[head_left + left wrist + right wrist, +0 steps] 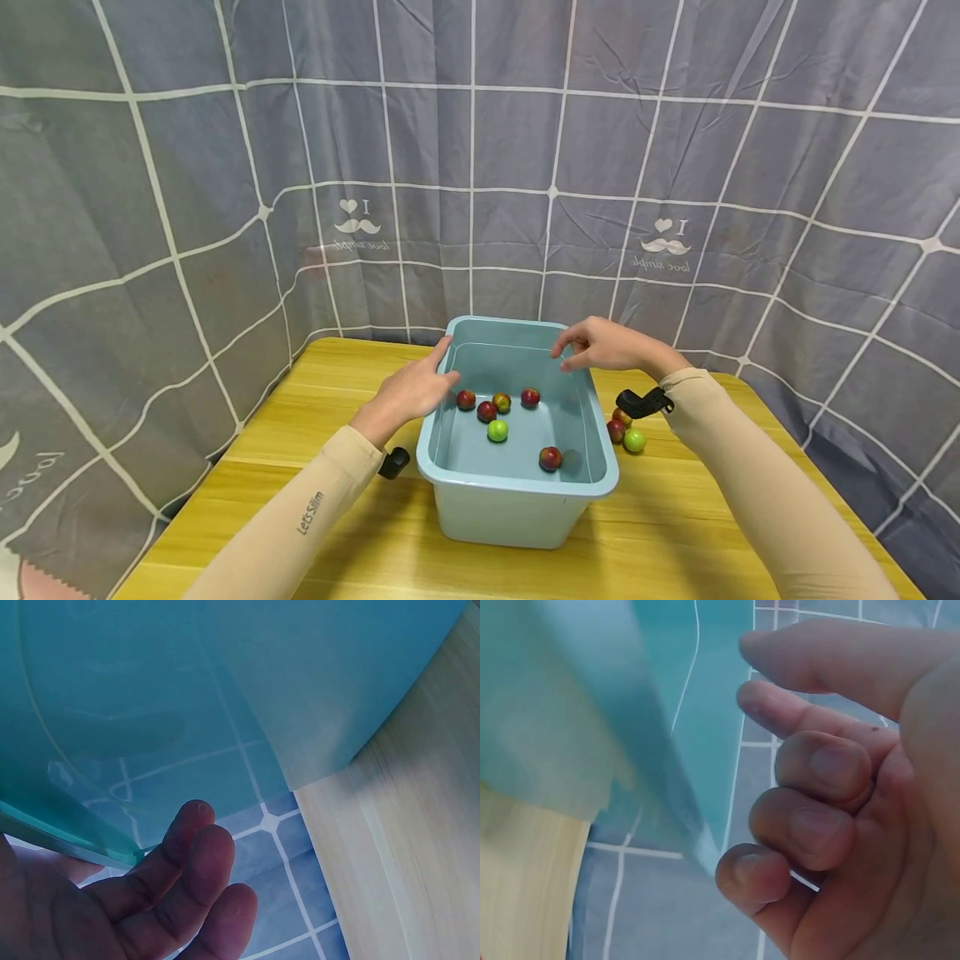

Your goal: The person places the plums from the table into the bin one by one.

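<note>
A light blue plastic tub (517,500) stands on the yellow wooden table (360,517). Several small red fruits (487,411) and one green fruit (497,431) lie on its floor. My left hand (438,375) is at the tub's left rim with straight fingers and holds nothing. In the left wrist view the fingers (202,877) lie beside the tub wall (225,690). My right hand (570,354) hovers over the far right rim, fingers loosely curled and empty. The right wrist view shows those curled fingers (810,825) near the tub's edge (667,727).
Three more fruits lie on the table just right of the tub: two red ones (616,431) and a green one (634,440). A grey checked curtain (480,167) closes in the table at the back and both sides.
</note>
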A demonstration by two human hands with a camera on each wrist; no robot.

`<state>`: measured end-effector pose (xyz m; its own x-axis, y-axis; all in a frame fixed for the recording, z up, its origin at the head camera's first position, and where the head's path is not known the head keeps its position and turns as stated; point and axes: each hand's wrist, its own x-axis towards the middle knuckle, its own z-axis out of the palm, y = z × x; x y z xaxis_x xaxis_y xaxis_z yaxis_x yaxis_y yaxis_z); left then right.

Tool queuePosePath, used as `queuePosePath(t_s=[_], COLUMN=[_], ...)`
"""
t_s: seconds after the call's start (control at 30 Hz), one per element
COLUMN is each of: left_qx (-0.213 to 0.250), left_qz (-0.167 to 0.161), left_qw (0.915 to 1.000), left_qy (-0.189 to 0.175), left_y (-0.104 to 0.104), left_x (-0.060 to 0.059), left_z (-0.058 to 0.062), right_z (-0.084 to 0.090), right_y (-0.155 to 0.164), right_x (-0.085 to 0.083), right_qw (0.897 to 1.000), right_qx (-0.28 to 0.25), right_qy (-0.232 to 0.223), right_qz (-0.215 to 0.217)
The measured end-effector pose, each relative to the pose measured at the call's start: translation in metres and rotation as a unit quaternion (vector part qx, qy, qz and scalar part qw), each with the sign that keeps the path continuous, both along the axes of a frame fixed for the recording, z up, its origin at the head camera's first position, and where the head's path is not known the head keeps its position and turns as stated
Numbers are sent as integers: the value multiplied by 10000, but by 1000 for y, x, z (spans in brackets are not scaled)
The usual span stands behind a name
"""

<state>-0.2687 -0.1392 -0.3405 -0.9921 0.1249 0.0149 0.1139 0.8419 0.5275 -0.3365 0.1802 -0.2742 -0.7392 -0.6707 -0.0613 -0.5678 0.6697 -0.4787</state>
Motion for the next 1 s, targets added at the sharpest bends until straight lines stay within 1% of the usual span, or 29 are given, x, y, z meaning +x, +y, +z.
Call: queuePosePath(t_s=[0.23, 0.47, 0.6, 0.77, 1.0], left_qx=[41, 54, 58, 55, 71], left_qz=[-10, -14, -19, -30, 4], left_qw=[10000, 10000, 10000, 10000, 10000], left_qy=[0, 10, 34, 20, -35], left_y=[0, 0, 0, 2, 2], left_x=[0, 0, 0, 0, -1], left_z=[0, -1, -1, -1, -1], right_z=[-7, -19, -27, -42, -58], right_y=[24, 45, 55, 67, 84], right_x=[12, 20, 23, 25, 27], right_qw=[9981, 9951, 9919, 9876, 9788], right_qx=[-556, -839, -1090, -1346, -1736], right_qy=[-25, -85, -66, 25, -156], right_qz=[-274, -519, -648, -805, -1075])
